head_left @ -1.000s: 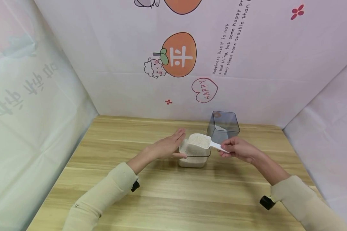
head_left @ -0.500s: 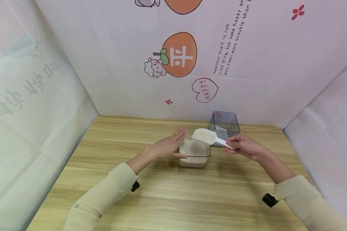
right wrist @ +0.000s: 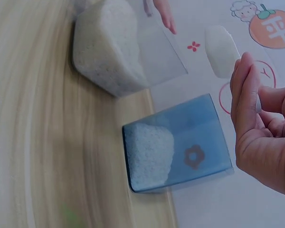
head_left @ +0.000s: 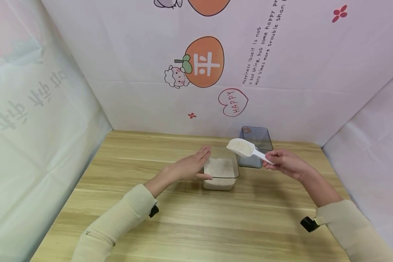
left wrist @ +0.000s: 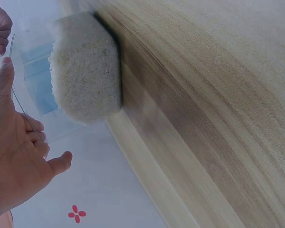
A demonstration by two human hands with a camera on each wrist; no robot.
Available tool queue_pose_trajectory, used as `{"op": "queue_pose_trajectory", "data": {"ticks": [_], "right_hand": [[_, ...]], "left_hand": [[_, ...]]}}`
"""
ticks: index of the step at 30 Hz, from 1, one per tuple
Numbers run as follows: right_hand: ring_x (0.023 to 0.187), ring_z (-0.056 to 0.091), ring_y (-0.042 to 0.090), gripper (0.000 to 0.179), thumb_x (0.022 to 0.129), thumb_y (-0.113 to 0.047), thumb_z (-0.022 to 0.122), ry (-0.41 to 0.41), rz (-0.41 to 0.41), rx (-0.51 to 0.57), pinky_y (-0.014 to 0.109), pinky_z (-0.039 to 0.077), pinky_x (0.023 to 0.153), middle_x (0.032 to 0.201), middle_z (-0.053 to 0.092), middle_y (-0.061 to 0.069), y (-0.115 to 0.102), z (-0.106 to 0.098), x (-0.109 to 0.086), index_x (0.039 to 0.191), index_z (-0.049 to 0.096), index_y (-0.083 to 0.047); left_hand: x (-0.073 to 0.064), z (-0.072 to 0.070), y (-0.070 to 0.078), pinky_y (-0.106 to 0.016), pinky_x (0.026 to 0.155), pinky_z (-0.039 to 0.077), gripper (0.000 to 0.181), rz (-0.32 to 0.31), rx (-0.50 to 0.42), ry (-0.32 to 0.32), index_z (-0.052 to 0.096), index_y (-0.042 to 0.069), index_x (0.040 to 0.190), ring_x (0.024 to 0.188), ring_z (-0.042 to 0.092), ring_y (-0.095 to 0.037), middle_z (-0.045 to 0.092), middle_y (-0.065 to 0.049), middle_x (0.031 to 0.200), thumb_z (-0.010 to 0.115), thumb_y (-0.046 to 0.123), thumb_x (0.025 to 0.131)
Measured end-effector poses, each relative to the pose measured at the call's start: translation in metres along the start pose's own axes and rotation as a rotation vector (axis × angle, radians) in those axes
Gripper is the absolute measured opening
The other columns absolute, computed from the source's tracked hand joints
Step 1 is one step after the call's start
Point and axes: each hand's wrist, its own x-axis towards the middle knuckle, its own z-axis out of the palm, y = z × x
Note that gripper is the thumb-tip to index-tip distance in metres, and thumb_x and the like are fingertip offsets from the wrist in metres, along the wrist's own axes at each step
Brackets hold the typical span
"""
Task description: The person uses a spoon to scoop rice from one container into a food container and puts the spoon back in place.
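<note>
Beneath both hands, a wood-grained tabletop [head_left: 186, 229], streaked pale and darker brown, runs back to a white printed sheet [head_left: 134, 54] rising beyond them, with orange fruit, a red HAPPY heart and lines of lettering. More white sheeting [head_left: 42, 145] stands on either side, outward of each hand. The left hand [head_left: 190, 167], fingers extended and thumb spread, lies against the clear container [head_left: 221, 178] just to its right, which holds pale grain. The right hand [head_left: 286, 163] pinches the handle of a white scoop [head_left: 250, 152], raised to that hand's left and loaded with grain. Beyond the right hand, near the printed sheet, stands a bluish container [head_left: 264, 137], partly filled with white grain.
</note>
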Motion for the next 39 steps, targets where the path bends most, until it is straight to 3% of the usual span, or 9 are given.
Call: {"op": "queue_pose_trajectory", "data": {"ticks": [14,27,34,37,39], "right_hand": [[0.084,0.072,0.007,0.03,0.105,-0.003,0.043,0.077,-0.054,0.081,0.014,0.057,0.074,0.091,0.075,0.005,-0.011,-0.031,-0.009,0.099,0.071,-0.013],[0.079,0.072,0.006,0.034,0.105,-0.004,0.044,0.139,-0.04,0.105,0.013,0.057,0.071,0.086,0.075,0.005,-0.014,-0.047,-0.011,0.096,0.075,-0.013],[0.078,0.073,0.006,0.026,0.105,-0.006,0.047,0.234,-0.006,0.015,0.015,0.058,0.072,0.086,0.075,0.005,-0.018,-0.051,-0.011,0.094,0.07,-0.011],[0.077,0.073,0.006,0.022,0.105,-0.005,0.045,0.253,0.001,-0.028,0.015,0.058,0.072,0.085,0.075,0.004,-0.02,-0.052,-0.008,0.099,0.067,-0.005],[0.077,0.073,0.005,0.021,0.105,-0.004,0.044,0.266,0.008,-0.074,0.015,0.058,0.072,0.084,0.074,0.002,-0.022,-0.051,-0.007,0.108,0.063,0.006]], "left_hand": [[0.003,0.004,-0.002,-0.038,0.126,0.015,0.101,0.01,0.023,0.01,0.006,-0.001,0.159,0.157,-0.004,-0.028,-0.009,-0.012,0.168,0.044,0.068,0.095],[0.002,0.002,0.0,-0.037,0.127,0.014,0.101,0.014,0.029,0.009,0.001,0.001,0.159,0.157,-0.004,-0.028,-0.008,-0.013,0.168,0.044,0.067,0.096],[0.003,0.004,0.001,-0.038,0.126,0.015,0.1,0.015,0.047,0.021,0.004,0.0,0.159,0.157,-0.002,-0.029,-0.006,-0.014,0.168,0.044,0.067,0.096],[0.002,0.004,0.001,-0.037,0.126,0.014,0.101,0.008,0.053,0.017,0.003,0.001,0.159,0.157,-0.003,-0.028,-0.006,-0.014,0.168,0.044,0.067,0.096],[0.002,0.004,0.002,-0.037,0.126,0.014,0.1,0.006,0.054,0.016,0.003,0.001,0.159,0.157,-0.003,-0.028,-0.007,-0.014,0.168,0.043,0.067,0.096]]}}
